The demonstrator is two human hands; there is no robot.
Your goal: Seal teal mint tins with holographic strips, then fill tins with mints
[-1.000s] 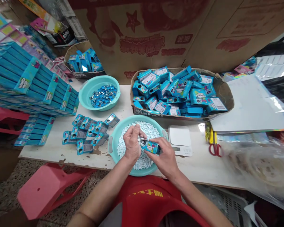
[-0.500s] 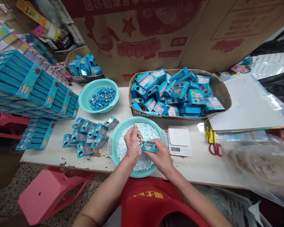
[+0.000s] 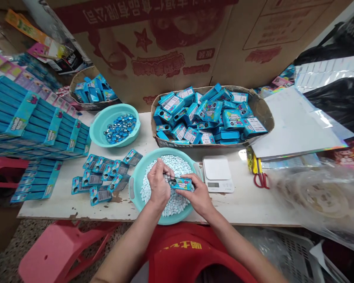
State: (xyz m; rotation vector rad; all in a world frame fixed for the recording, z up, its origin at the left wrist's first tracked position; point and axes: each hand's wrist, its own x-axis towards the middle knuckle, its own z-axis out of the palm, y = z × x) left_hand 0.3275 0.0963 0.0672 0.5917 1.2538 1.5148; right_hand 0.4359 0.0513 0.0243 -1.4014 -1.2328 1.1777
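Your right hand [image 3: 200, 193] has its grip clamped on a small blue box [image 3: 181, 184], thumb on the near side and fingers on the far side. The box lies tilted over the basin [image 3: 171, 219] near the middle of the table's front edge, its round hole facing your left hand [image 3: 159, 185]. That left grip is curled around a few white pieces [image 3: 167, 178], some showing at the fingertips right by the hole. Whether any piece is passing through just now, you cannot tell from here.

The step in hand looks like filling: you seem to be feeding pieces from your left palm into the box. The next move calls for keeping the hole snug against your curled fingers and letting the pieces go a few at a time, so that strays drop into the basin below.

Just right of the basin, on the table [image 3: 242, 210], sits a white scale [image 3: 218, 173]. Toward the table's front left corner stand more blue boxes [image 3: 92, 179], and behind them a bowl [image 3: 98, 138] holds round caps [image 3: 120, 129].
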